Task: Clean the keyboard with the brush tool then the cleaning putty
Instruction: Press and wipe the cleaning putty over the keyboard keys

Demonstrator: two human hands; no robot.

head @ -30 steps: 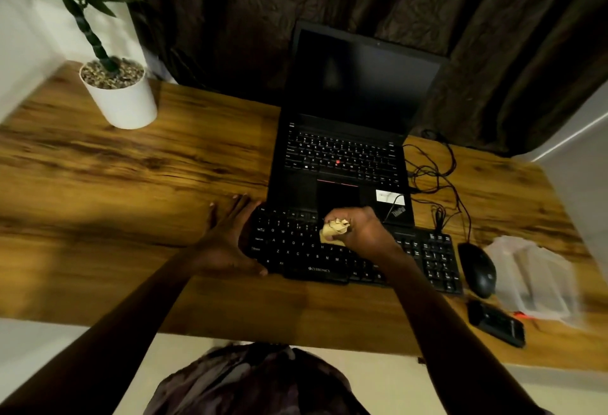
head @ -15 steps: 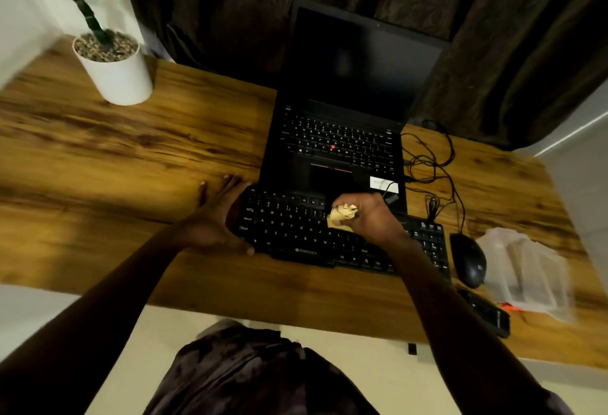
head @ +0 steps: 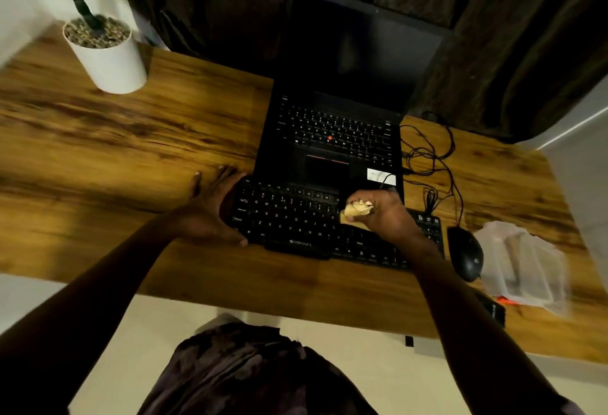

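The right hand (head: 383, 214) has its fingers curled tight round a crumpled, pale yellow lump of cleaning putty (head: 357, 210), pressing it down on the keys a little right of the middle of the keyboard (head: 289, 217). Compared with a moment ago the lump sits further toward the keyboard's right end, while the left hand (head: 210, 210) stays where it was, fingers spread flat and thumb hooked along the front edge, bracing the keyboard's left end. The keyboard lies on the wooden desk (head: 98, 151) with its far edge against an open laptop (head: 332, 138), whose screen is dark. Just beyond the keyboard's right end sits a black mouse (head: 465, 253), with tangled cables (head: 431, 158) behind it and a cloudy plastic package (head: 523, 263) further right. Well off behind the keyboard's left end stands a white plant pot (head: 108, 59). The right forearm covers part of the number pad and most of a dark flat object (head: 492, 307) near the desk edge; I cannot tell what that is.
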